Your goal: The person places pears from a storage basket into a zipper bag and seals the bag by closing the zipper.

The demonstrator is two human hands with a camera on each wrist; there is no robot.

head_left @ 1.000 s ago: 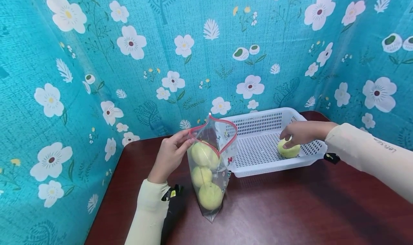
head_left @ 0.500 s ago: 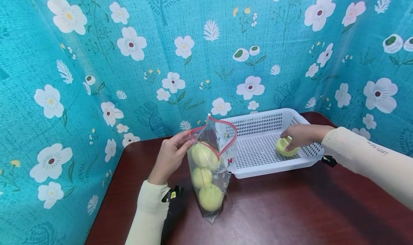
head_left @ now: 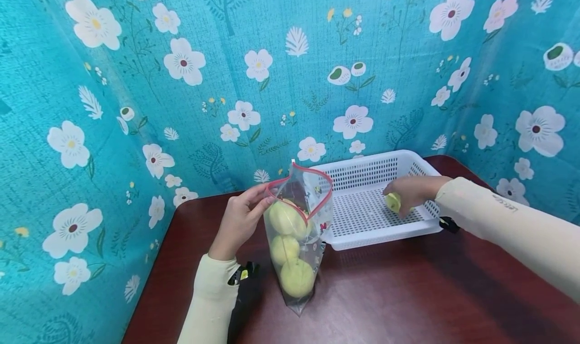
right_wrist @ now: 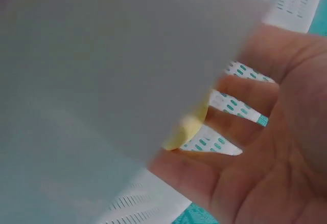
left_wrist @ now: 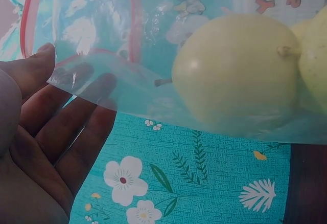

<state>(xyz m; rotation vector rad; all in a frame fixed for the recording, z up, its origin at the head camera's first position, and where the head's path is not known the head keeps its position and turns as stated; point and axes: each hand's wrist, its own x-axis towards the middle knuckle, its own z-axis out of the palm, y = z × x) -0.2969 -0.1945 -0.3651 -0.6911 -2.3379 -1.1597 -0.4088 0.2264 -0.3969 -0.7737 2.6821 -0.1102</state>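
Observation:
My left hand (head_left: 240,218) pinches the red-edged rim of a clear zip bag (head_left: 320,233), which stands upright with its mouth spread. Several yellow pears (head_left: 296,277) are stacked inside it. In the left wrist view the thumb lies on the film near the bag's mouth, and a stemmed pear (left_wrist: 235,70) shows through the plastic. Over the white slotted basket (head_left: 376,240), my right hand (head_left: 414,190) grips another pear (head_left: 392,202), fingers curled round it. The basket's blurred side covers much of the right wrist view, leaving only part of that pear (right_wrist: 190,129) visible.
The basket sits right behind the bag on a dark red-brown table (head_left: 371,293). A turquoise flowered curtain (head_left: 281,92) surrounds the table at the back and sides. Dark camera straps (head_left: 448,224) sit at both wrists.
My right hand has shifted a little left with the pear, tightening its grip and turning it within the basket. The left hand and the bag have stayed almost still.

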